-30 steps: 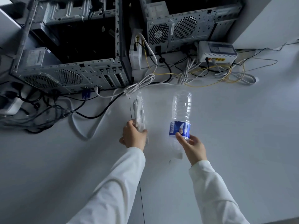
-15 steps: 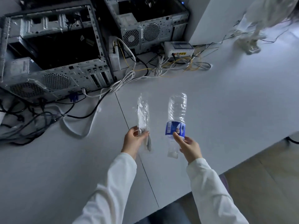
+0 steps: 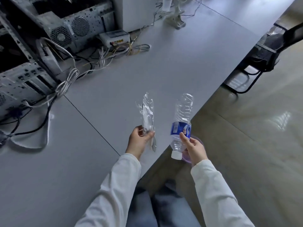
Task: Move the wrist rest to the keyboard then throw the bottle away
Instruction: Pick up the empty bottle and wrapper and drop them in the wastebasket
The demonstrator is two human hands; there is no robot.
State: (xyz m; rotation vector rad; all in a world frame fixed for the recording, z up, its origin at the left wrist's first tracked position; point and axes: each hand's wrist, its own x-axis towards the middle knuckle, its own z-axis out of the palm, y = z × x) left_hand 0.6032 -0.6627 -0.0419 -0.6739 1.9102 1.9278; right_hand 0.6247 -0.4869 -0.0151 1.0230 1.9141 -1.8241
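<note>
My right hand [image 3: 195, 149] grips an empty clear plastic bottle [image 3: 182, 119] with a blue label and a white cap, held upside down with the cap toward me, right over the table's edge. Over the grey table [image 3: 172, 66], my left hand [image 3: 139, 141] holds a crumpled clear plastic wrapper [image 3: 147, 117] upright. No wrist rest or keyboard is in view. A purple rim [image 3: 199, 140] shows just behind my right hand, mostly hidden.
Open computer cases [image 3: 68, 28] stand at the back left with a white router [image 3: 114, 37] and a tangle of cables [image 3: 68, 79]. A dark chair [image 3: 268, 51] stands on the floor at the right. My legs are below the table edge.
The view has swung right and back from the table, so the table edge and floor now show. Both hands moved with their objects toward the edge; the bottle now hangs over it.
</note>
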